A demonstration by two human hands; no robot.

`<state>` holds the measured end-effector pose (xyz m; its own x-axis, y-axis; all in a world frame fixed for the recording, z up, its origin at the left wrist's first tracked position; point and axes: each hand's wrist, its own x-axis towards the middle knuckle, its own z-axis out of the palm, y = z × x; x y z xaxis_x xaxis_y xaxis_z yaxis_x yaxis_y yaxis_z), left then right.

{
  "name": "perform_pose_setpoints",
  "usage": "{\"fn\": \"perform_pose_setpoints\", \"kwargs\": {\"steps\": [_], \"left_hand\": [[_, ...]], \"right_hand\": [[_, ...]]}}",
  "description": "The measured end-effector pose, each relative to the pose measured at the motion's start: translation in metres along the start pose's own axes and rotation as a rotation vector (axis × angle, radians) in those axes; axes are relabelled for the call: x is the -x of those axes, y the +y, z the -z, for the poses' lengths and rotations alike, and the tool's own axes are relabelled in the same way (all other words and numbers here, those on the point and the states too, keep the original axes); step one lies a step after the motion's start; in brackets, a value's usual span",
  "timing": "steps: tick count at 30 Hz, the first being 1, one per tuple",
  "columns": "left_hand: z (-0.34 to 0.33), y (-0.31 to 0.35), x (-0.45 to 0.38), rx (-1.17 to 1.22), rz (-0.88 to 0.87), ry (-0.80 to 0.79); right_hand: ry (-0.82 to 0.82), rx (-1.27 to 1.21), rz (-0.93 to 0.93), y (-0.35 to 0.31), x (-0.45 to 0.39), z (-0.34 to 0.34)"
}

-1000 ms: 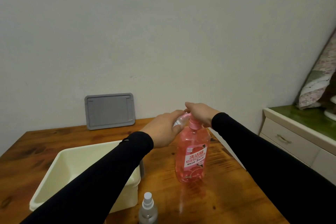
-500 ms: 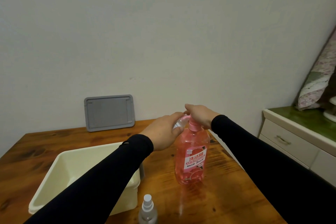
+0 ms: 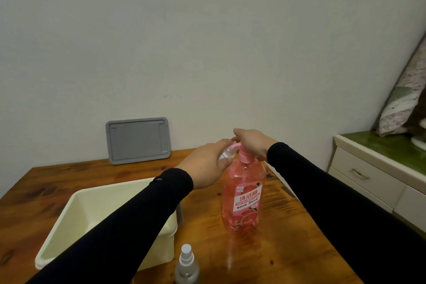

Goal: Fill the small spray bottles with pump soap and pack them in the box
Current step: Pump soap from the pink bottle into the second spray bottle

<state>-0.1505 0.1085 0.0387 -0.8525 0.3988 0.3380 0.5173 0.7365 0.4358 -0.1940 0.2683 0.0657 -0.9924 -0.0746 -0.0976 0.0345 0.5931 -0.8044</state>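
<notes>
A pink pump soap bottle [image 3: 244, 193] stands upright on the wooden table. My left hand [image 3: 205, 166] grips a small clear spray bottle [image 3: 227, 151] and holds its mouth at the pump's spout. My right hand [image 3: 252, 143] rests on top of the pink pump head, fingers laid over it. A second small spray bottle [image 3: 187, 265] with a white nozzle stands at the table's near edge. The cream box [image 3: 76, 212] sits open on the left, partly hidden by my left sleeve.
A grey lid [image 3: 138, 140] leans against the wall at the back of the table [image 3: 288, 249]. To the right, off the table, stands a white drawer cabinet [image 3: 368, 177] with a green top and a patterned cushion.
Both hands stay at the pump head with hardly any shift. The view has tilted slightly, nothing else moved.
</notes>
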Motion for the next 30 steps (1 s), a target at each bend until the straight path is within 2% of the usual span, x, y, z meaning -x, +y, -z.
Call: {"fn": "perform_pose_setpoints", "kwargs": {"steps": [30], "left_hand": [[0.002,0.000,-0.001,0.037,0.007,0.002]], "right_hand": [[0.012,-0.021,0.010,-0.004,0.002,0.006]]}}
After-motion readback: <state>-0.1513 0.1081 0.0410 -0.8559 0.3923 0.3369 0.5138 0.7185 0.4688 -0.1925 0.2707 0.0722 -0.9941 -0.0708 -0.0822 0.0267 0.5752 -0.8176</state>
